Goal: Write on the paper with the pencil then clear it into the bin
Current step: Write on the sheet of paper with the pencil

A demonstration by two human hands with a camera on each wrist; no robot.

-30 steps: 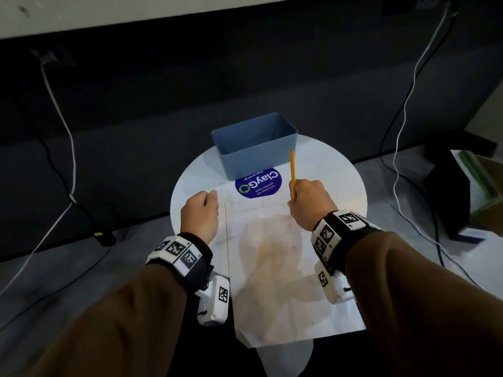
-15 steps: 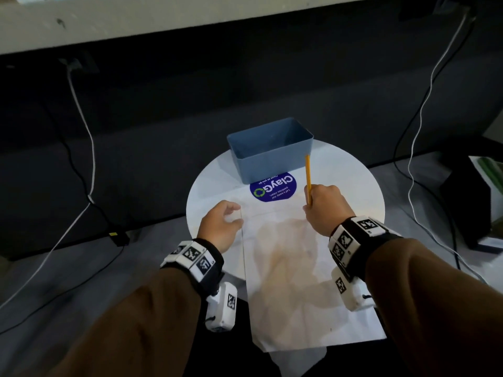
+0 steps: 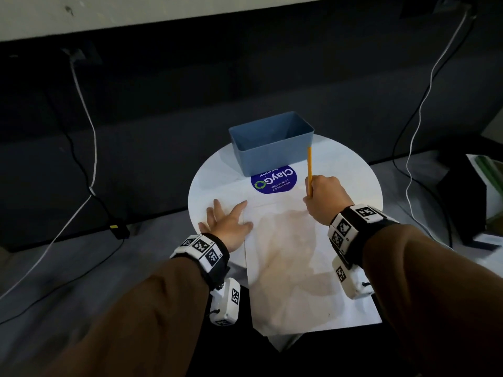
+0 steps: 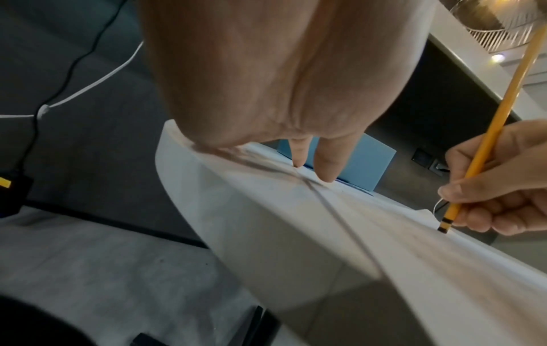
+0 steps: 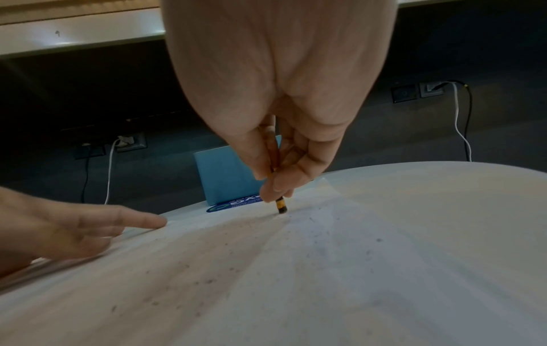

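You are starting the writing step: your right hand [image 3: 324, 198] is pinching the pencil [image 3: 309, 170], its end on the paper [image 3: 299, 268] lying before the bin [image 3: 269, 156], while your flat left hand [image 3: 227, 223] is bracing its edge; next, make strokes

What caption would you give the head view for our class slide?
Right hand holds a yellow pencil to the paper while the left hand lies flat at its edge, before the blue bin.
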